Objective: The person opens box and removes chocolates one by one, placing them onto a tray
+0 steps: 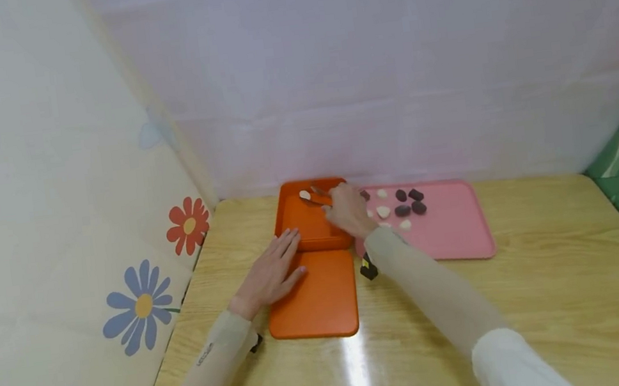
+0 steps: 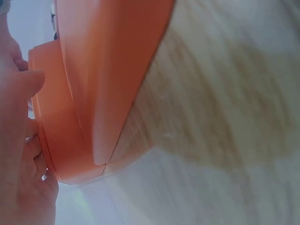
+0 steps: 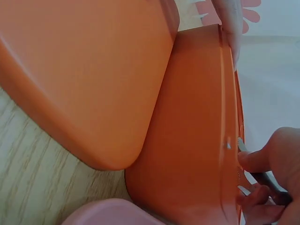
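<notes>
My right hand (image 1: 347,209) grips a pair of tongs (image 1: 316,203) above the orange box (image 1: 314,228). A white stone-like piece (image 1: 304,195) is by the tongs' tips inside the box; whether they pinch it I cannot tell. In the right wrist view, thumb and fingers close round the dark handle of the tongs (image 3: 269,183). My left hand (image 1: 268,274) lies with straight fingers on the box's near left corner. Its thumb reaches over the flat orange lid (image 1: 317,301), which lies in front of the box.
Right of the box is a pink tray (image 1: 453,227) with several dark stones (image 1: 402,210) and several white pieces (image 1: 384,212); my right hand and forearm partly cover its left side. A fabric wall (image 1: 297,91) rises behind, and another (image 1: 53,186) at the left.
</notes>
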A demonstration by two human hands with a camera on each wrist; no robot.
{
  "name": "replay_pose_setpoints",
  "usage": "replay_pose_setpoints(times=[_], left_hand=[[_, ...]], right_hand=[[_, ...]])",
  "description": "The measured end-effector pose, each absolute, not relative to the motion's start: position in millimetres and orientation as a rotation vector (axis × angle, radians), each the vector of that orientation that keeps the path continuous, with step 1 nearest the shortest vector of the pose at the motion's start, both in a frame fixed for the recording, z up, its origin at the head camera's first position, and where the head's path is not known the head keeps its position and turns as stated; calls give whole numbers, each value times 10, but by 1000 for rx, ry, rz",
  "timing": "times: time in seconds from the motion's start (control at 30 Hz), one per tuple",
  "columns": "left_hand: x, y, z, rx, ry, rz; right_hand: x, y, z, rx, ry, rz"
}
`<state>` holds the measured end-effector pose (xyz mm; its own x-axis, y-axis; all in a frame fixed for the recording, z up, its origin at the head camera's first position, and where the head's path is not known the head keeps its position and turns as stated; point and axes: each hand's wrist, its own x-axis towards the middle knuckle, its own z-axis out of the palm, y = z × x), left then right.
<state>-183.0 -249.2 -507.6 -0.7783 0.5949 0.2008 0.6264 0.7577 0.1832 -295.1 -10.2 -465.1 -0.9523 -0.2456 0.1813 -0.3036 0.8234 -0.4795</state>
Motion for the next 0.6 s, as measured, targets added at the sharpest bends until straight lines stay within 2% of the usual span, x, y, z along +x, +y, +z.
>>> replay_pose_setpoints(times=[0.6], left_hand=[[-1843, -2482, -5080, -1000, -2814, -374]], right_hand=[[-3025, -263, -4713, 293, -3007, 534]])
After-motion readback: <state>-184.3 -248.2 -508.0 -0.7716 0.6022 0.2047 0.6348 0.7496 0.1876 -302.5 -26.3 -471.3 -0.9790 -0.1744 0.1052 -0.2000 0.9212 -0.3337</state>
